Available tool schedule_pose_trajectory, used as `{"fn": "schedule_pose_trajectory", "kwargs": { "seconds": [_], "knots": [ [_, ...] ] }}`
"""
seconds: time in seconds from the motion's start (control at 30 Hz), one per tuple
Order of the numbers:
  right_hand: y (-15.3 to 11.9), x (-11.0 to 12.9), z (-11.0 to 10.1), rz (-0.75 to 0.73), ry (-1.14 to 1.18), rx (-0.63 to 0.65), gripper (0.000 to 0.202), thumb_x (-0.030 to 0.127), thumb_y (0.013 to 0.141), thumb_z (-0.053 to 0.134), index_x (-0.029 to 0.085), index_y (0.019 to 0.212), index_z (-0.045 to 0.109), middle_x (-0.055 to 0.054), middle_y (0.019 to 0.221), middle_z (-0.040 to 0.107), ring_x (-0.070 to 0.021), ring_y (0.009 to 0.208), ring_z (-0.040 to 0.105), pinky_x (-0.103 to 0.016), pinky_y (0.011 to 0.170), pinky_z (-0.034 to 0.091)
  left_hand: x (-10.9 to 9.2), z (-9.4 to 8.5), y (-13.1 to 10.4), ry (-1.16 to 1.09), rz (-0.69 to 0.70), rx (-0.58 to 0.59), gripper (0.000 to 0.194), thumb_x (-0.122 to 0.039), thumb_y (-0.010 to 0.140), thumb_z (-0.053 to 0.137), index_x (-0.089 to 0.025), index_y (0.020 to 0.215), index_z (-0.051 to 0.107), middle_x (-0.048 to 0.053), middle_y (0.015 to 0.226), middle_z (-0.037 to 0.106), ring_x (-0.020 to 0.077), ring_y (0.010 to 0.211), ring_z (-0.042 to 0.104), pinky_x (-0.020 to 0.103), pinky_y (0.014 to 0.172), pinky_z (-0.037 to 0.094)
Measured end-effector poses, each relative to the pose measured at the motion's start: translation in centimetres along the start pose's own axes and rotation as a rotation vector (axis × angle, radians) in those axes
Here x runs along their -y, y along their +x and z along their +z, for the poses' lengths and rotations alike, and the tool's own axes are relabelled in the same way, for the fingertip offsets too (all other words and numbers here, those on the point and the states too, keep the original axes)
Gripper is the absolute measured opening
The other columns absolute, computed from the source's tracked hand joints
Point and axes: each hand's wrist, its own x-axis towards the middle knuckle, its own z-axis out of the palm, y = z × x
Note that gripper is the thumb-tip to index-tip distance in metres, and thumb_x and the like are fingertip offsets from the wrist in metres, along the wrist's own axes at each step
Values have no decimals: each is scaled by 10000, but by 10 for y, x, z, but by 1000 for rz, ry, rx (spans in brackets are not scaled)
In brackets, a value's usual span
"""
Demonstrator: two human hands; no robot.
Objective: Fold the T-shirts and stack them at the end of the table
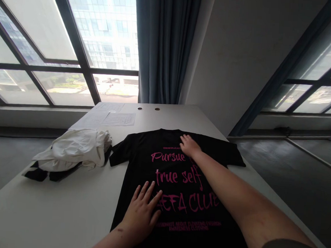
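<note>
A black T-shirt (pixel 140 167) with pink lettering lies spread flat, its collar toward the far end and both sleeves out to the sides. My left hand (pixel 141 212) rests palm down on the shirt's lower left part, fingers spread, covering the start of some lettering. Farther up, my right hand (pixel 190 145) lies on the shirt just below the collar, on its right side, with the fingers stretched out. My right forearm hides part of the print. The shirt's lower hem is out of view.
The shirt lies on a white table (pixel 64 215). Left of it is a crumpled heap of white clothing (pixel 74 148) with black cloth (pixel 35 172) beneath. Sheets of paper (pixel 119 119) lie at the far left, near two round holes. Beyond stand windows and a blue curtain (pixel 167 45).
</note>
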Motion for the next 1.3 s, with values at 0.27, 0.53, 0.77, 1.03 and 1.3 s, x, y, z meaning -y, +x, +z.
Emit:
{"fn": "schedule_pose_trajectory", "kwargs": {
  "seconds": [0.27,0.53,0.77,1.03,1.3],
  "knots": [
    [10,131,32,-34,106,128,722,586,1044,294,209,1658,245,-105,1736,130,-327,1583,134,-547,1257,120,-4,-2,-1,-104,-55,6,624,-481,975,566,-403,1575,415,22,1719,227,344,1579,201,625,1263,208],
    [-9,91,38,-18,58,120,668,615,1047,287,318,1646,285,-82,1736,158,-349,1579,155,-561,1243,180,-3,1,-3,-207,-76,8,643,-571,963,529,-367,1566,440,27,1721,235,348,1583,185,634,1269,170],
    [-81,22,48,210,14,13,698,631,1021,261,300,1630,339,-95,1702,273,-387,1547,247,-605,1224,236,29,-31,15,-73,-220,-123,596,-404,988,472,-276,1569,434,79,1660,369,304,1341,533,476,1111,432],
    [-92,17,47,181,34,-21,665,608,1018,296,300,1597,410,-87,1688,312,-361,1537,277,-562,1233,224,181,-113,104,422,-493,-63,397,-176,997,359,-147,1215,689,185,1183,706,346,1176,529,471,963,353],
    [-94,15,39,159,70,-54,624,569,1017,363,284,1560,482,-97,1653,380,-345,1518,320,-524,1234,242,222,-108,146,499,-421,101,296,-185,959,472,-159,1058,750,180,1030,761,310,1078,609,435,956,323]
  ]
}}
